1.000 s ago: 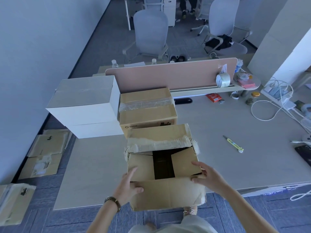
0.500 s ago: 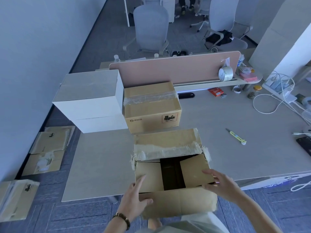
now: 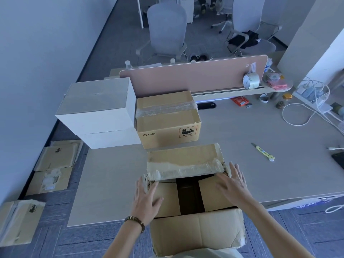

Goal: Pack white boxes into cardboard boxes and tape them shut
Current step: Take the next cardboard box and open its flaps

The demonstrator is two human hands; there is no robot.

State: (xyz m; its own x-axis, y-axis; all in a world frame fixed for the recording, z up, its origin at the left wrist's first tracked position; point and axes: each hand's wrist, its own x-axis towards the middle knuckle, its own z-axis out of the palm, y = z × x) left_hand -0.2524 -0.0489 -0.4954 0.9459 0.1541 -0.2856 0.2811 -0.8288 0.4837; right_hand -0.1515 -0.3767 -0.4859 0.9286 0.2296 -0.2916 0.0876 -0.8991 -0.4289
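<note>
Beyond open carton (image 3: 188, 185): one taped carton (image 3: 167, 118) done. Left hand (image 3: 147, 200), right hand (image 3: 232, 185) flat, fingers straight, pressing inner flaps; taping pending.

two white boxes (image 3: 96, 108), two cardboard boxes (image 3: 167, 125), two hands (image 3: 147, 203)

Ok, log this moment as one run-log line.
stage: closing flaps | left hand: flat on inner flap | right hand: flat on inner flap | open brown cardboard box: untaped
</note>
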